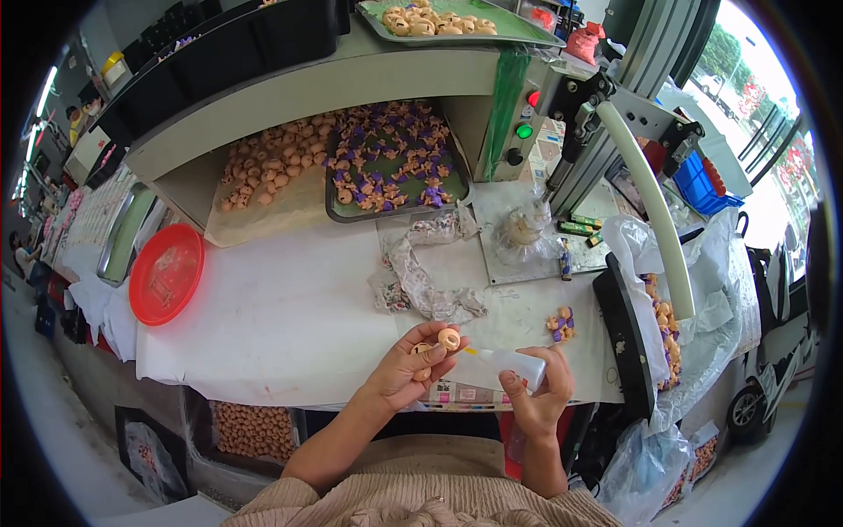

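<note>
Left hand [411, 367] grips a small tan ring-shaped piece [449, 339] between thumb and fingertips, with a second tan piece tucked lower in the palm, held up just above the near edge of the worktop [281, 316]. Right hand [537, 395] is closed around a small white squeeze bottle [509, 361], whose yellowish nozzle points left and almost touches the ring. The step in hand looks like applying a drop from the bottle onto the ring; the next move seems to call for a steady nozzle, a light squeeze, and the ring kept turned towards the tip.

Just beyond the hands lies a little cluster of tan and purple pieces [561, 323], and behind it crumpled clear plastic wrapping [426, 281]. Further back a dark tray [395, 162] holds many purple and tan pieces, beside a loose heap of tan pieces [268, 167]. A red round plate [166, 273] sits at the left edge.

Open room lies to the left of the hands, where the white worktop is bare up to the red plate. To the right it is tight: a black bin lined with a plastic bag [628, 338] stands close, and a white tube [654, 206] slants down over it.
</note>
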Tool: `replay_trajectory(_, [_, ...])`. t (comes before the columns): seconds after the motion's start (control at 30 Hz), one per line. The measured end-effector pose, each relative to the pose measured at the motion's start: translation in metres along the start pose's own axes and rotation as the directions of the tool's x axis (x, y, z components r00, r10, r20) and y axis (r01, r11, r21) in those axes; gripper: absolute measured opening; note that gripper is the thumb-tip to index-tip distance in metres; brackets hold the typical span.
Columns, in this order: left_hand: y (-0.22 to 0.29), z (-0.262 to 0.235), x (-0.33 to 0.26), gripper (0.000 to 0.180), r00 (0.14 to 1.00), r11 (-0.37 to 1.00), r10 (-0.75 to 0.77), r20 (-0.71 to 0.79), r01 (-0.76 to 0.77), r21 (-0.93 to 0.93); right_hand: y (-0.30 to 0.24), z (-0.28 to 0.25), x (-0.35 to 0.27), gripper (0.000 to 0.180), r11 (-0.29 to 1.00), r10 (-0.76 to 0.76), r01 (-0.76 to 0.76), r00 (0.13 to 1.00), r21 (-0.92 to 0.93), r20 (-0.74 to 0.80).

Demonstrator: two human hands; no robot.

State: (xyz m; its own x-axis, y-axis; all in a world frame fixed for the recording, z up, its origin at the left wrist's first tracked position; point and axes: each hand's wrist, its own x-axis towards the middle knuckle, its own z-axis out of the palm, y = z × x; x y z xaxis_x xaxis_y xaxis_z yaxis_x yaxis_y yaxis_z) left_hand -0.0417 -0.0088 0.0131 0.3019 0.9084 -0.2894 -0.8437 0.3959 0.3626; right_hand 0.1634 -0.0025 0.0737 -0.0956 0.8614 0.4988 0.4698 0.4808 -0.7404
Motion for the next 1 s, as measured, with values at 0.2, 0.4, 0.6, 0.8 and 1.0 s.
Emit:
replay_trajectory(0.2, [0.000, -0.003, 0.000, 0.030, 1.000, 1.000, -0.005, -0.003, 0.005, -0.001, 0.001, 0.000, 0.000, 0.032, 0.999, 0.025, -0.025, 1.000, 0.042, 0.006])
replay_trajectory(0.4, [-0.001, -0.001, -0.002, 0.034, 0.998, 0.999, -0.053, -0.020, 0.052, -0.016, 0.013, 0.010, -0.001, 0.029, 0.993, 0.090, -0.083, 0.993, 0.084, -0.081])
replay_trajectory(0.6, [-0.008, 0.001, -0.004, 0.037, 0.996, 0.995, -0.094, -0.007, 0.093, -0.040, 0.034, 0.038, 0.010, 0.029, 0.981, 0.187, -0.189, 0.981, -0.045, -0.059])
replay_trajectory(0.8, [-0.019, 0.006, -0.001, 0.037, 0.992, 0.993, -0.054, 0.111, 0.066, -0.102, 0.059, 0.036, 0.018, 0.031, 0.984, 0.093, -0.086, 0.995, -0.157, 0.035])
replay_trajectory(1.0, [-0.015, 0.008, 0.000, 0.036, 0.994, 0.993, -0.038, 0.101, 0.049, -0.110, 0.066, -0.027, 0.032, 0.027, 0.938, -0.044, 0.036, 0.999, -0.345, -0.016])
